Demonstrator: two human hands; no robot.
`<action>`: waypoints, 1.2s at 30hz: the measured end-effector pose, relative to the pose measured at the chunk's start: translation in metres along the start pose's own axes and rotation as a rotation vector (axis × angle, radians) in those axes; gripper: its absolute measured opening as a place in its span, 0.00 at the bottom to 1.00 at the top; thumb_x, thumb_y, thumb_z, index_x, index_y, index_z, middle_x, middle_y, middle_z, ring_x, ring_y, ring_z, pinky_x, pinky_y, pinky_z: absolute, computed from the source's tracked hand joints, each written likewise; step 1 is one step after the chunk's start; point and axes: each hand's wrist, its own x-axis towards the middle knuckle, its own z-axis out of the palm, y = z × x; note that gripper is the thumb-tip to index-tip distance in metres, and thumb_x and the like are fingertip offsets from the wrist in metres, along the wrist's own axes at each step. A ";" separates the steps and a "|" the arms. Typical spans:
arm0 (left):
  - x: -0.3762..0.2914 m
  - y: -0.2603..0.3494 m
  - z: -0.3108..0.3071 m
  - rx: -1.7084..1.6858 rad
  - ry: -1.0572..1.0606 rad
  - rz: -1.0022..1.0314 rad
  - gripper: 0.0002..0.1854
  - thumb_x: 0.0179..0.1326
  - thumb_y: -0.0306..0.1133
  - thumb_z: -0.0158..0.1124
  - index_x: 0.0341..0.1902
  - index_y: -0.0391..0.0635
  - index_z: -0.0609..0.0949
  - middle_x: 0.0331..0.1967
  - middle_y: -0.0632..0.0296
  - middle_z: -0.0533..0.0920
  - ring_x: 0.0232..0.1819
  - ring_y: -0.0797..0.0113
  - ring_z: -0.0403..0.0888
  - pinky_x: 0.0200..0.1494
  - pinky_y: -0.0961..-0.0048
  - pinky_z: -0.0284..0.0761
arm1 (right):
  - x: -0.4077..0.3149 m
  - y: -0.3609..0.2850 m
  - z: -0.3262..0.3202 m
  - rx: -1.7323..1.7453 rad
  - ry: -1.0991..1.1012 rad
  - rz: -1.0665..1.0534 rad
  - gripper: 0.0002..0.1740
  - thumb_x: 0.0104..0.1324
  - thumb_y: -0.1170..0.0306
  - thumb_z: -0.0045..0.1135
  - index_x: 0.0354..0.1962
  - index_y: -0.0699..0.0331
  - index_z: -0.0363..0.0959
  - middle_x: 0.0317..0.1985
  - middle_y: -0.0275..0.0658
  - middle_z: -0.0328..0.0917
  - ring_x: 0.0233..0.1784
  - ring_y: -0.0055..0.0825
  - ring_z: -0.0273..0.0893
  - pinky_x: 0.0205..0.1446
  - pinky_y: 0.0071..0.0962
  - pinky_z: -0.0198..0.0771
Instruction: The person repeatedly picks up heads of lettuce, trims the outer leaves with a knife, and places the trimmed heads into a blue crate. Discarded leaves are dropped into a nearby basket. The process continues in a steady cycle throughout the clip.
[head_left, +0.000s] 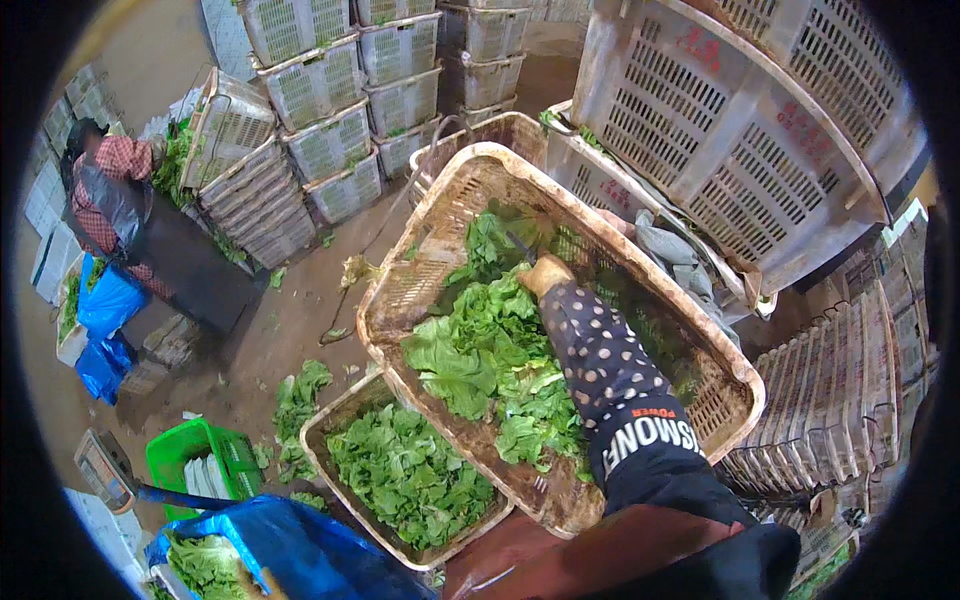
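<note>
My right hand (546, 276), in a tan glove below a polka-dot sleeve, reaches into a large, dirty plastic crate (420, 225). From its fingers juts a thin dark tool (520, 247), perhaps a knife; its handle is hidden. Loose green leaf lettuce (480, 345) lies in this crate, touching the hand or just beside it. The crate is tilted, and one side overlaps a smaller crate (311, 431) packed with lettuce leaves (409, 472). My left hand is out of view.
Lettuce leaves (300, 397) litter the wet floor. A green basket (165, 457), a scale display (105, 472) and blue plastic sheeting (315, 540) are at left. Stacked crates (315, 82) stand behind; large ones (675, 127) rise at right. A co-worker (112, 187) bends over greens.
</note>
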 end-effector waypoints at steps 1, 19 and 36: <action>-0.014 0.034 0.030 -0.065 -0.065 -0.115 0.35 0.64 0.44 0.73 0.72 0.42 0.74 0.64 0.42 0.79 0.66 0.49 0.75 0.69 0.56 0.70 | -0.015 0.002 -0.005 0.001 0.054 -0.049 0.44 0.55 0.47 0.74 0.63 0.64 0.73 0.58 0.56 0.81 0.61 0.53 0.79 0.65 0.44 0.74; -0.101 0.313 0.054 -1.142 -1.071 0.310 0.32 0.66 0.42 0.72 0.69 0.41 0.74 0.63 0.55 0.81 0.63 0.60 0.79 0.67 0.61 0.75 | -0.369 0.002 -0.027 1.130 -0.842 -0.468 0.28 0.75 0.55 0.62 0.63 0.66 0.74 0.56 0.32 0.80 0.57 0.24 0.76 0.64 0.31 0.70; -0.174 0.160 0.218 -0.723 -0.604 -0.385 0.44 0.62 0.31 0.72 0.79 0.41 0.62 0.61 0.49 0.79 0.58 0.63 0.80 0.58 0.67 0.78 | -0.015 -0.015 0.126 0.098 -0.299 -0.465 0.32 0.55 0.61 0.78 0.55 0.65 0.78 0.49 0.55 0.82 0.54 0.48 0.80 0.59 0.42 0.74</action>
